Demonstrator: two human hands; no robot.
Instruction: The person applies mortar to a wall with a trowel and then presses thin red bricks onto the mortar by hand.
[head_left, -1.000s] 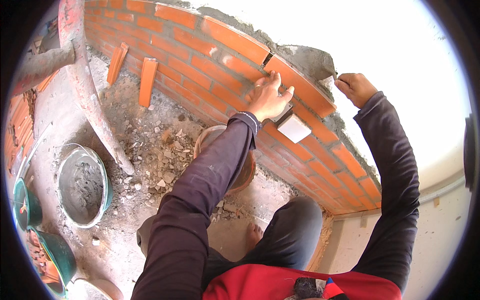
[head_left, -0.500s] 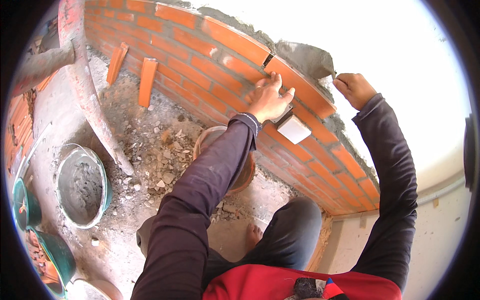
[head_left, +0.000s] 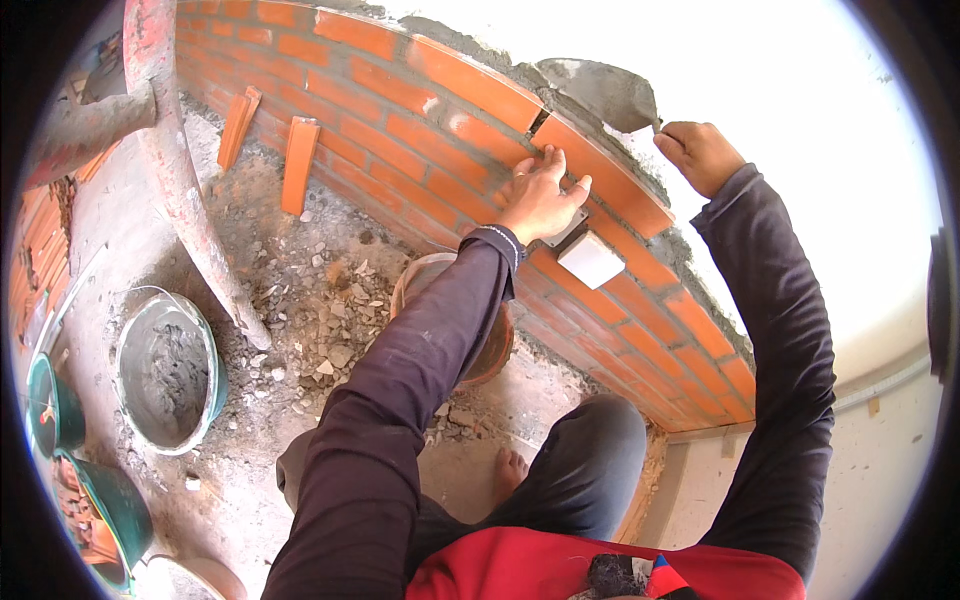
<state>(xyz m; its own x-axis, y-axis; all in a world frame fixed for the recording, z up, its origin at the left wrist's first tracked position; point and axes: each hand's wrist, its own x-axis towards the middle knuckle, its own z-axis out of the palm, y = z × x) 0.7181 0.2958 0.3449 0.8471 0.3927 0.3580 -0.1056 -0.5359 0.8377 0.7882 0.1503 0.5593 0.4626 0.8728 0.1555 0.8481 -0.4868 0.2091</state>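
Note:
My right hand (head_left: 703,157) is closed round the handle of a mortar-smeared trowel (head_left: 603,92). Its blade lies along the mortar (head_left: 645,178) behind the top row of the orange brick wall (head_left: 440,150). My left hand (head_left: 543,200) has its fingers apart and rests against the wall face, just under an orange brick (head_left: 600,172) in that top row. A narrow dark gap separates this brick from its left neighbour (head_left: 475,80). Just right of my left wrist, a white box (head_left: 590,260) sticks out from the bricks beside a grey plate partly covered by the hand.
A bucket (head_left: 495,350) sits below my left forearm. Rubble (head_left: 335,325) litters the floor. Further left stand a bucket of mortar (head_left: 170,375) and a green bucket of brick pieces (head_left: 115,510). A paint-stained pole (head_left: 185,190) slants at upper left; two loose bricks (head_left: 299,165) lean near the wall.
My right hand and the trowel have moved a little left and up along the top of the wall. My left hand stays against the bricks.

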